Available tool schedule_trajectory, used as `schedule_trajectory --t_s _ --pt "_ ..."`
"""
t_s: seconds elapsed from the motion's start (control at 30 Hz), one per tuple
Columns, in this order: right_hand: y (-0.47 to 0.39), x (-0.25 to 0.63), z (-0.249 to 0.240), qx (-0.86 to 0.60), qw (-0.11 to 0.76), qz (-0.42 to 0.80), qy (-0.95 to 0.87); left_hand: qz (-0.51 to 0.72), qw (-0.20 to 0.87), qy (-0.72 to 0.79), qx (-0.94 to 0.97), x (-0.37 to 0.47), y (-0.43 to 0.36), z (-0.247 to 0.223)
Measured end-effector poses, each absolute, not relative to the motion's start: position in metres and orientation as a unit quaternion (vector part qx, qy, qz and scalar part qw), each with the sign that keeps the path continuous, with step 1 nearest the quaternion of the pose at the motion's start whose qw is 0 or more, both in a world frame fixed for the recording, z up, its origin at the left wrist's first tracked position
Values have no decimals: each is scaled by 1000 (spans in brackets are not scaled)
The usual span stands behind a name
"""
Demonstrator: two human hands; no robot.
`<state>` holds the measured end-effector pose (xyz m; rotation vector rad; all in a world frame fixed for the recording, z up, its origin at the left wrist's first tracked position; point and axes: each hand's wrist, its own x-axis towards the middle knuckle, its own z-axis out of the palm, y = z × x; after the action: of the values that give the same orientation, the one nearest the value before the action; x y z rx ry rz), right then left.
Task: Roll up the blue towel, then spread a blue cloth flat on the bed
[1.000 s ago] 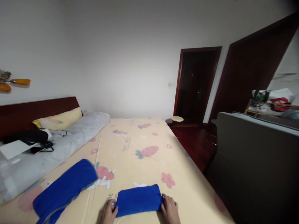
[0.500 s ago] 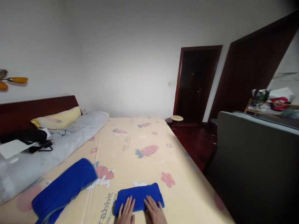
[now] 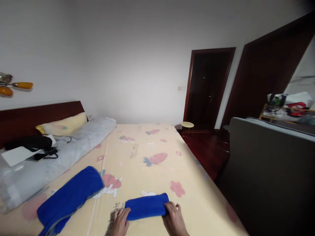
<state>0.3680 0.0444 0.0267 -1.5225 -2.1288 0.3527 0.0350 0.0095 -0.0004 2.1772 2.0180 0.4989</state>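
At the bottom centre of the frame, the left hand (image 3: pixel 119 221) and the right hand (image 3: pixel 173 218) are each closed on one end of the small folded blue towel (image 3: pixel 147 206), fingers curled over its edges. The towel lies flat on the yellow sheet (image 3: pixel 157 144). A bigger blue cloth (image 3: pixel 70 195) lies at the lower left, well apart.

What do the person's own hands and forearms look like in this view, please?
Both the left hand and the right hand are bare, with no gloves, and no rings or watch can be made out. No sleeve reaches either wrist. The left wrist looks blurred, so finer detail there is unclear.
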Motion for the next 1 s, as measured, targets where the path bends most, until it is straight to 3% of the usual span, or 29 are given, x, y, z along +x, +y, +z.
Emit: schedule_trajectory --t_s 0.23,0.47,0.57,0.7,1.0 --pt "45 373 53 -604 198 224 -739 331 150 700 614 11 24 -7" --pt "57 347 19 -631 199 109 -741 198 53 760 617 40 35 2" --pt "57 323 15 -526 183 163 -814 144 39 694 705 76 38 8" --pt "54 304 17 -458 124 228 -850 113 99 587 796 111 39 6" --pt "52 379 -3 -539 150 169 -811 71 106 600 790 46 16 7"
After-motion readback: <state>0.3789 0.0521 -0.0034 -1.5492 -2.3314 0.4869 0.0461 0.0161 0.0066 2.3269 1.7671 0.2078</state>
